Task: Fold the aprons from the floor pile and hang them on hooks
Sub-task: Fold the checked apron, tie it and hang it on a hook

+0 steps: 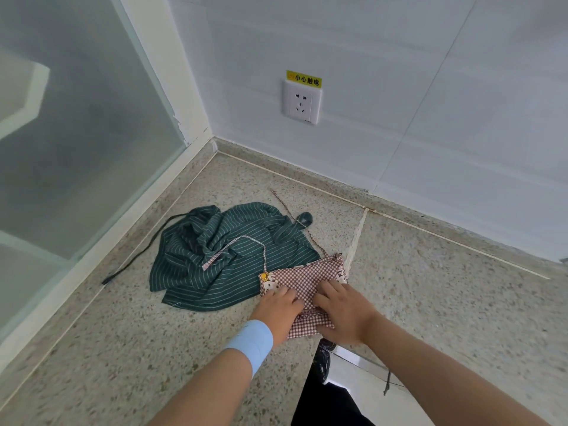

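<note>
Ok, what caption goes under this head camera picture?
A person's left hand and right hand press a checked apron on the floor, beside a crumpled green striped apron.

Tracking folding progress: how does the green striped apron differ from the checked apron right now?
The green striped apron lies crumpled and spread wide; the checked apron is folded compact. No hand touches the green striped apron; the left hand and right hand press on the checked apron. Both lie on the floor, neither hung yet.
</note>
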`<state>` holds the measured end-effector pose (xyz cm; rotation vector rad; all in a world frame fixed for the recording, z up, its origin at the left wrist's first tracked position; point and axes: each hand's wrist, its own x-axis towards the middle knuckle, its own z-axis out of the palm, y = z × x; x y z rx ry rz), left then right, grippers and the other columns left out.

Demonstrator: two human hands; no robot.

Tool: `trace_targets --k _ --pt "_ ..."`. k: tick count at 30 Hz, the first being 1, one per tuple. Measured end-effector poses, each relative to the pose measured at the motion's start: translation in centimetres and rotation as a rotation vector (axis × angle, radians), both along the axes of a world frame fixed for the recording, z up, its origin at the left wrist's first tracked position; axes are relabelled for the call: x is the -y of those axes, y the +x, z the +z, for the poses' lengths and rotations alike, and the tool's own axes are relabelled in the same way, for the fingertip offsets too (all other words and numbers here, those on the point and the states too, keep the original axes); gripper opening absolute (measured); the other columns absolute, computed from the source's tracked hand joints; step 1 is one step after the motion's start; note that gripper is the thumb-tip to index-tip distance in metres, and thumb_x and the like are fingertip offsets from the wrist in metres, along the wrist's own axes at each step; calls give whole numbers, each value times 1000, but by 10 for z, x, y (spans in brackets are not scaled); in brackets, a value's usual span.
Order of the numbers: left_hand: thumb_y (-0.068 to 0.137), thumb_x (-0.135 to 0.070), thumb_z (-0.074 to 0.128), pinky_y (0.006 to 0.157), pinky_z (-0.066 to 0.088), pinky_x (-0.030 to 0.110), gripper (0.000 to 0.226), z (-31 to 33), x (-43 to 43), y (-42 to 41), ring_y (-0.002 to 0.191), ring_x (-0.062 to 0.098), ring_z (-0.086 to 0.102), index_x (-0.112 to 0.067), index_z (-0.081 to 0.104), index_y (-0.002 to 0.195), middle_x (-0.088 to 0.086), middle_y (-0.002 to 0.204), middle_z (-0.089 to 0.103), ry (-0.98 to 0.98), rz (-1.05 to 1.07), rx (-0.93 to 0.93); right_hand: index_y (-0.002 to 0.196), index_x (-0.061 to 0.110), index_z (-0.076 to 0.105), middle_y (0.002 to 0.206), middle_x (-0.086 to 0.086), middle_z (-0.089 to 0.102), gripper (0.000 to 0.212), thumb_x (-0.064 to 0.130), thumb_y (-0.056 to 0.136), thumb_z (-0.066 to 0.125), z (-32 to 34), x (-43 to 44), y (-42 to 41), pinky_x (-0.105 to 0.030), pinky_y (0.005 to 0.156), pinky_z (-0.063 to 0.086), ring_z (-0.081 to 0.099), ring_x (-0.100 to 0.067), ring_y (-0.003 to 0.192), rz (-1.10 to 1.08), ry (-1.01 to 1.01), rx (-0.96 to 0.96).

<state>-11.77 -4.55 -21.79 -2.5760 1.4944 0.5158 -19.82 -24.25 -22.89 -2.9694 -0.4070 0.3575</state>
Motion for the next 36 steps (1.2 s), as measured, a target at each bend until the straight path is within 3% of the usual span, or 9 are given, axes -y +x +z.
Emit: trace_targets --k 4,8,10,13,17,22,31,33,36 --pt "85 -38 59 99 43 39 48 -5 -5 -2 123 24 36 -20 43 127 1 129 41 -37 220 -106 119 26 54 122 3 50 53 53 74 49 -3 5 -5 -34 82 53 49 -18 107 -29 5 -85" --pt "70 -71 58 103 41 40 80 -9 -12 3 119 22 34 -21 40 130 -1 126 39 18 162 -144 115 20 66 125 1 57 38 31 87 42 3 8 -1 -34 80 55 56 -20 108 -37 18 -103" --pt "68 -67 63 101 42 39 76 -7 -12 6 118 21 35 -21 41 124 0 124 41 29 154 -147 110 16 69 121 0 63 31 27 92 47 6 10 2 -35 81 54 61 -21 103 -65 57 -95" --pt "88 -45 58 98 47 38 43 -1 -10 9 118 22 43 -16 52 119 3 123 50 2 201 -193 96 13 63 100 -2 64 24 26 96 44 15 11 7 -31 78 49 59 -20 88 -166 115 -143" --pt "96 -36 49 86 53 42 28 6 -8 23 95 21 56 -11 60 92 3 104 58 -68 416 -396 99 13 60 103 -1 57 25 29 102 41 20 14 15 -31 78 49 59 -20 88 -287 177 -143" --pt "96 -45 53 93 49 34 40 4 -8 40 109 21 58 -13 66 115 3 125 59 -103 554 -467 117 16 56 111 0 57 34 39 106 35 15 15 30 -32 79 52 61 -19 95 -384 103 -162" --pt "95 -44 59 79 54 40 41 4 5 48 99 27 65 -16 47 121 6 111 67 -86 768 -227 116 12 55 101 -3 58 30 36 106 39 8 10 58 -31 63 53 62 -19 79 -426 -123 -185" --pt "92 -44 62 88 50 37 44 2 10 45 108 23 57 -18 47 124 3 118 59 -30 677 0 121 12 52 105 -4 58 26 30 104 45 5 9 58 -32 60 51 61 -21 79 -440 -160 -172" --pt "83 -16 68 91 42 35 44 2 24 33 107 22 47 -19 48 123 2 115 49 -75 378 173 122 13 50 111 -8 54 37 15 87 64 3 9 55 -36 75 52 55 -25 91 -322 -237 12"
